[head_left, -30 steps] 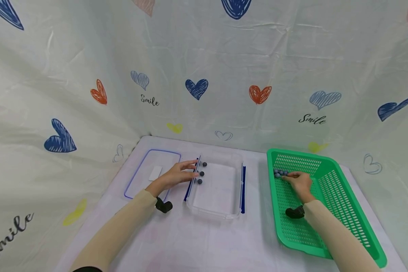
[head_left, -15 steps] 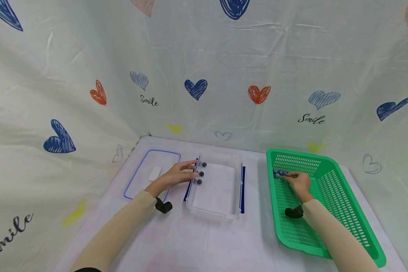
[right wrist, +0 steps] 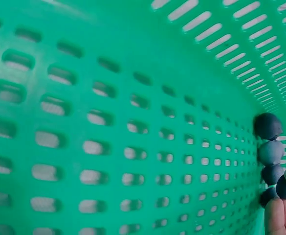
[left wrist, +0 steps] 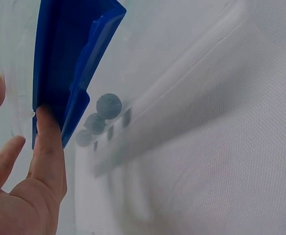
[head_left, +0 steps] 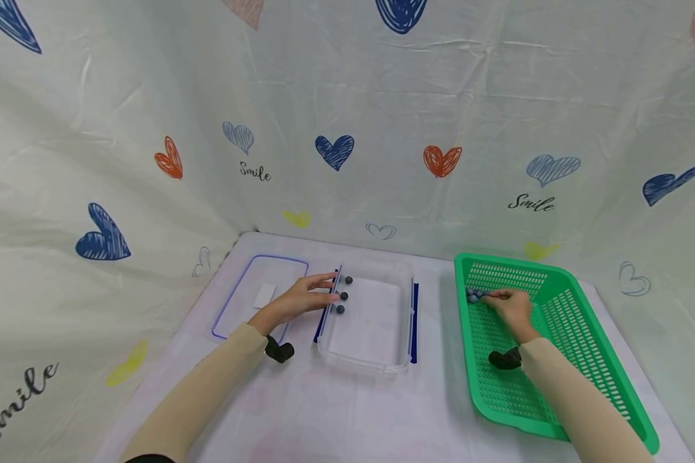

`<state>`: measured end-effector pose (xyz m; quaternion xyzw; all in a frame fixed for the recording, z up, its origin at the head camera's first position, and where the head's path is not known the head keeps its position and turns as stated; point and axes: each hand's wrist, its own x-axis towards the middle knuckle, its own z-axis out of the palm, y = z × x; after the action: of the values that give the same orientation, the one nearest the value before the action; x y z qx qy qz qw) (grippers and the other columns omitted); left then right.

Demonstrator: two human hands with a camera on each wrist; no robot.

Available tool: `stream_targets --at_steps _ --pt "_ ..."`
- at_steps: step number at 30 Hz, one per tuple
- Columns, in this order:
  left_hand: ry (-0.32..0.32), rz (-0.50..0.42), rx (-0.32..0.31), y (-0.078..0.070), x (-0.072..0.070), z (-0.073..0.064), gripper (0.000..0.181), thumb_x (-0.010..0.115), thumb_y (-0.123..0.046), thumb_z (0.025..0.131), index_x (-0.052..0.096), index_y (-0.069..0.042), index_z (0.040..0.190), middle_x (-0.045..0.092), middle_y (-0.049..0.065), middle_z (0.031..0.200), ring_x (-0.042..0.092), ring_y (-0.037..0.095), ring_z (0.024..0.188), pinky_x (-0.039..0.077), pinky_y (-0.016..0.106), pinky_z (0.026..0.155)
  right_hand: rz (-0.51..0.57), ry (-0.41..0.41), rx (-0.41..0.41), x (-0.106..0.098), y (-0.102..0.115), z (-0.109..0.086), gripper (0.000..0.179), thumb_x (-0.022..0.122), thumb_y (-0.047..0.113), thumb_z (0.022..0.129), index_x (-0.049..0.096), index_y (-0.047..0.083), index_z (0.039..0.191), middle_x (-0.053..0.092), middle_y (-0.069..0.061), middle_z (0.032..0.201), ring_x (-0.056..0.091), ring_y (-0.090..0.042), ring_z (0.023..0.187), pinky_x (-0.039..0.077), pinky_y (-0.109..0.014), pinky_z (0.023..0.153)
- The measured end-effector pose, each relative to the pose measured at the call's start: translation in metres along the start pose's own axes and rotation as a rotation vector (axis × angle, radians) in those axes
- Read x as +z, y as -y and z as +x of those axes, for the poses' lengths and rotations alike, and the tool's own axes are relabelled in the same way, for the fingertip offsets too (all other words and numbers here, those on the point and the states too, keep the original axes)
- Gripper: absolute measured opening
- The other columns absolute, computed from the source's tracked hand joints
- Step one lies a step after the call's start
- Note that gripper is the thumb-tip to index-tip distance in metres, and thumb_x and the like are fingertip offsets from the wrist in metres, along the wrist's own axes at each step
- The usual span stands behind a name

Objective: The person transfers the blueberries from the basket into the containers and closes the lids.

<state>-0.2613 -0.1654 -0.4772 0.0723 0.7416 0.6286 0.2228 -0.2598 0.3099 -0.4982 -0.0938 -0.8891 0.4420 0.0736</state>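
Observation:
My left hand [head_left: 301,297] holds the left side of a clear plastic box [head_left: 376,334]. In the left wrist view a finger touches the box's blue side latch [left wrist: 64,63], which hangs folded out. Three dark blueberries [head_left: 340,309] sit in a row along the box's left wall. On the right, my right hand [head_left: 512,312] reaches into a green plastic basket [head_left: 469,386]. Its thumb and fingers pinch a blueberry [right wrist: 285,187] in the right wrist view. Several more blueberries [right wrist: 270,152] lie against the basket wall beside those fingertips.
A clear lid with a blue rim [head_left: 231,302] lies left of the box, partly under the left forearm. Another blue latch [head_left: 414,321] sticks out from the box's right side. A printed sheet [head_left: 382,96] hangs behind the white-covered table [head_left: 347,411].
My right hand has shifted slightly among the blueberries in the basket, its fingertips now closing on one. The left hand, the box and the three blueberries in it stay in place.

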Motion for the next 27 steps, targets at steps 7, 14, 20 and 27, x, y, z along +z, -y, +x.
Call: stream_targets --at_steps 7,14,20,27 --pt "-0.01 0.003 -0.008 0.001 0.0 0.001 0.072 0.076 -0.017 0.09 0.042 -0.015 0.153 0.039 0.02 0.151 0.059 0.026 0.119 0.049 0.039 0.101 0.026 0.025 -0.002 -0.008 0.002 0.002 0.029 0.073 0.013 0.092 0.068 -0.01 0.11 0.072 -0.012 0.093 0.06 -0.006 0.075 0.054 -0.023 0.064" --pt "-0.004 0.004 -0.007 0.0 0.001 0.0 0.072 0.076 -0.017 0.091 0.04 -0.015 0.154 0.038 0.02 0.151 0.059 0.027 0.121 0.048 0.04 0.103 0.034 0.069 0.018 -0.014 0.013 0.001 0.039 0.07 0.02 0.095 0.064 -0.009 0.12 0.061 -0.024 0.117 0.055 -0.033 0.107 0.053 -0.045 0.086" --pt "-0.009 -0.006 -0.008 -0.001 0.001 0.0 0.071 0.076 -0.016 0.091 0.041 -0.016 0.153 0.038 0.02 0.151 0.059 0.026 0.121 0.048 0.039 0.103 0.079 0.086 0.019 -0.017 0.031 -0.002 0.041 0.07 0.022 0.095 0.062 -0.008 0.123 0.059 -0.021 0.119 0.056 -0.019 0.1 0.051 -0.05 0.093" --pt "-0.014 -0.003 -0.014 0.0 0.001 0.0 0.071 0.076 -0.017 0.091 0.041 -0.016 0.153 0.038 0.02 0.151 0.058 0.027 0.121 0.048 0.04 0.103 0.102 0.074 0.0 -0.017 0.047 -0.002 0.041 0.073 0.027 0.093 0.066 -0.005 0.119 0.062 -0.008 0.109 0.056 -0.011 0.092 0.055 -0.03 0.075"
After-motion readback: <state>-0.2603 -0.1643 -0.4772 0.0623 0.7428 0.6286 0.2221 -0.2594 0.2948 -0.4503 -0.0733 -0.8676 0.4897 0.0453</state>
